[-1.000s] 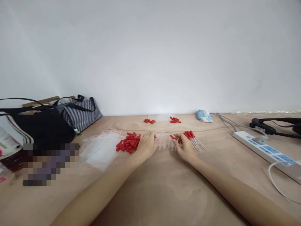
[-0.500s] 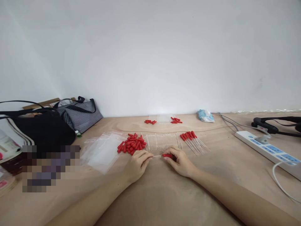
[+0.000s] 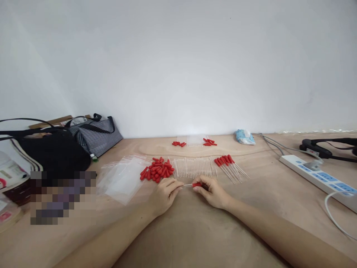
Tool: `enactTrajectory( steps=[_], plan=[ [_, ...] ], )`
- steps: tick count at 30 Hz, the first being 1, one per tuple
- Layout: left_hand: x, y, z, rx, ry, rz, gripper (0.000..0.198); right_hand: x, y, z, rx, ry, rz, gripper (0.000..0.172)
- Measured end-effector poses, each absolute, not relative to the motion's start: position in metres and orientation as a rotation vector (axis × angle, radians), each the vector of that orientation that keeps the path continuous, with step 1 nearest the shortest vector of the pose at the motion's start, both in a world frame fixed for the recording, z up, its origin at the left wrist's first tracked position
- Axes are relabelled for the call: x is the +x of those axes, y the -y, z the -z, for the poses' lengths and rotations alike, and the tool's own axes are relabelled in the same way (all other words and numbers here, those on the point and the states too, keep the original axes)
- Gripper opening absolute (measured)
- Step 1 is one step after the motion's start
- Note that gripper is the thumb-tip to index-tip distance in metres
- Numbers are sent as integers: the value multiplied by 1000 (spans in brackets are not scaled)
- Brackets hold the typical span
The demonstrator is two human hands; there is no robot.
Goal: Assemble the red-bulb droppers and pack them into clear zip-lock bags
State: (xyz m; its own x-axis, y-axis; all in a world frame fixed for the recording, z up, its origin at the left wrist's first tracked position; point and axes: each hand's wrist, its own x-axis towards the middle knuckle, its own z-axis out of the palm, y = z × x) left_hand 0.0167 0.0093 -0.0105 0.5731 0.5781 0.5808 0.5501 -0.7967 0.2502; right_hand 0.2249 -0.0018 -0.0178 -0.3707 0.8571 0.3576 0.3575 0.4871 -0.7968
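Observation:
My left hand (image 3: 164,193) pinches the thin clear tube (image 3: 187,185) of a small dropper, low over the wooden table (image 3: 195,230). My right hand (image 3: 212,191) pinches the red rubber cap (image 3: 196,184) at the tube's other end; tube and cap meet between the two hands. Just beyond my hands lies a row of bare clear tubes (image 3: 193,167). A heap of loose red caps (image 3: 157,170) lies left of that row. Several finished droppers with red caps (image 3: 228,165) lie to its right.
Clear zip bags (image 3: 122,178) lie left of the caps. Black and striped bags (image 3: 69,143) stand at the far left. More caps and tubes (image 3: 195,141) and a blue packet (image 3: 244,137) lie by the wall. A white power strip (image 3: 318,178) and cables lie right.
Both hands drew back from the tube row toward me, the left with one tube, the right with one red cap. The two pieces now meet between the hands.

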Motion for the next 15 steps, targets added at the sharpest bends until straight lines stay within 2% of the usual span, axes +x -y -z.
enactTrajectory(
  steps=[15],
  plan=[
    [16,-14,15,2826,-836,-1080,22,227,1,19,-979,1973,-798,14]
  ],
)
